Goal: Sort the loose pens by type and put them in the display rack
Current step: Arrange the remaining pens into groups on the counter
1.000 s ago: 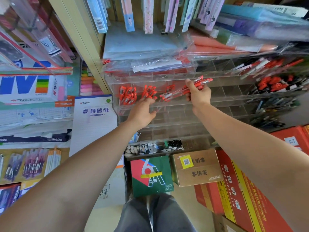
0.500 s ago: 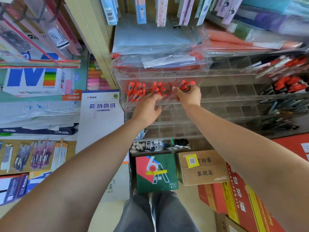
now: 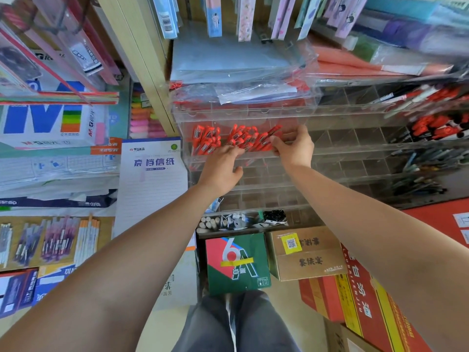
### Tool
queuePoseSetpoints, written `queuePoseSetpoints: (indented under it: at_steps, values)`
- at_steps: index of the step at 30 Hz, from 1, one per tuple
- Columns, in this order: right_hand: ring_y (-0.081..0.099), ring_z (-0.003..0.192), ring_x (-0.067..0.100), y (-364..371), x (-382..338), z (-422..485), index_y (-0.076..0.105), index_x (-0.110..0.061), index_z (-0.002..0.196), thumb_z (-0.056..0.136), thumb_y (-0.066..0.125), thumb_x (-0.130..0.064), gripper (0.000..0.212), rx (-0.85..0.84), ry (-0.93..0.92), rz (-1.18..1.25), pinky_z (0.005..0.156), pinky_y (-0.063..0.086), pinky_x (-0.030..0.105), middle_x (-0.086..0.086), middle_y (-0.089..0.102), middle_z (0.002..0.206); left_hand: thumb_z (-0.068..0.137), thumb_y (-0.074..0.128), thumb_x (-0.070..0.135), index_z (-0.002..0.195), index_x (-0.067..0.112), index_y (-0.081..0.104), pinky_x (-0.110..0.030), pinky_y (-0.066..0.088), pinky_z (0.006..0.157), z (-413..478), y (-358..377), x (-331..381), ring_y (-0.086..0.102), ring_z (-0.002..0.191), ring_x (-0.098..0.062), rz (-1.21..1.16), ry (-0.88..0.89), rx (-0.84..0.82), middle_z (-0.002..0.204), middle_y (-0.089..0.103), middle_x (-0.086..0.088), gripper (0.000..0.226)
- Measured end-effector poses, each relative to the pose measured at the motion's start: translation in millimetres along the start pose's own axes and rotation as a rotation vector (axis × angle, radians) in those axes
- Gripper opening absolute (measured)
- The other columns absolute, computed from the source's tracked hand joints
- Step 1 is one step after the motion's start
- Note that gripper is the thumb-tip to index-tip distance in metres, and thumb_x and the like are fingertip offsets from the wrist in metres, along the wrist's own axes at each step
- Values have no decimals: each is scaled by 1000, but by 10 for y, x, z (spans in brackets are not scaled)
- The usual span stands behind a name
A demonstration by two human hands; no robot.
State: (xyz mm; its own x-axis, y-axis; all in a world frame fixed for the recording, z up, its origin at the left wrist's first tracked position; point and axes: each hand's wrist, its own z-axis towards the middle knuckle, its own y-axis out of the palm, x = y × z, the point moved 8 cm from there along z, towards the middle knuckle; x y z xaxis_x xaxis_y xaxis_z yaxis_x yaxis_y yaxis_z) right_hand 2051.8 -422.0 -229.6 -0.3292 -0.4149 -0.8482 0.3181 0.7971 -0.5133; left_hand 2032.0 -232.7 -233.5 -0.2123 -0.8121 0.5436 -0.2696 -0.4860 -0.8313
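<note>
A clear acrylic display rack with many small compartments stands in front of me. Red pens fill a left compartment of its upper row, and more red pens lie in the one beside it. My right hand pinches a bundle of red pens that lies slanted in that second compartment. My left hand is just below, fingers spread, with its fingertips touching the pens at the rack's front edge.
More red pens and dark pens fill compartments at the far right. Plastic-wrapped folders lie on top of the rack. A writing pad leans at its left. A green box, a brown carton and red cartons stand on the floor.
My right hand brought the red pen bundle left and down into the compartment next to the filled ones. My left hand rose to touch the pens.
</note>
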Motion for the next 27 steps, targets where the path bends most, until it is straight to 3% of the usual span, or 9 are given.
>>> queuePoseSetpoints:
  at_steps: [3,6,10,13,16,18,22,24,27]
  values:
    - [65,76,14,-6,-18,-80,72,-14,86,83,73,-18,5,-22,-79,-101,79,53,27,1,71,84,94,55,25,148,12,31,-37,20,118,-32,105,-26,28,142,-22,133,26,-102,153,34,-7,60]
    - [56,79,10,60,-53,-250,71,-8,101,85,65,-8,17,-40,-215,-196,73,41,9,7,68,102,96,52,27,152,11,17,-35,9,120,-85,181,-68,11,148,-21,210,61,-186,160,13,-8,69]
    - [55,103,23,95,-94,-426,53,-2,121,81,63,-4,41,55,-375,-265,88,47,32,14,53,123,97,50,28,153,11,11,-36,7,120,-132,265,-133,-1,149,-21,258,81,-259,161,-2,-7,71]
    - [43,132,27,285,-66,-485,34,-6,146,87,57,-6,63,-103,-432,-391,106,38,37,10,34,152,96,50,29,153,11,10,-38,6,121,-143,288,-147,-4,149,-21,271,90,-258,161,-5,-7,71]
    - [52,123,26,394,7,-510,12,-13,154,90,53,-4,76,-233,-387,-448,89,51,35,1,9,162,96,50,29,153,12,10,-41,6,120,-171,312,-147,-7,148,-22,287,78,-268,161,-9,-7,71]
    - [47,129,25,408,33,-519,7,-13,154,90,53,-3,80,-262,-402,-459,83,53,33,0,2,162,96,50,28,153,12,13,-41,4,119,-195,312,-122,-9,148,-22,305,64,-258,161,-11,-7,69]
    - [24,144,26,351,10,-592,22,-7,151,84,55,3,75,-201,-522,-443,108,34,32,8,14,160,96,51,27,151,14,22,-39,3,118,-249,259,-68,-3,149,-23,261,22,-200,161,-4,-8,63]
    - [32,139,29,300,-50,-692,36,-4,143,79,52,5,67,-145,-592,-402,111,30,36,14,32,151,96,52,25,148,14,31,-37,7,119,-325,210,-55,6,148,-25,208,-3,-144,161,5,-9,57]
    - [49,115,29,382,-121,-902,49,-2,128,77,50,5,52,-209,-663,-380,99,42,41,14,52,126,94,55,22,139,13,46,-39,24,116,-528,114,-101,27,142,-28,149,-59,-48,156,26,-11,47]
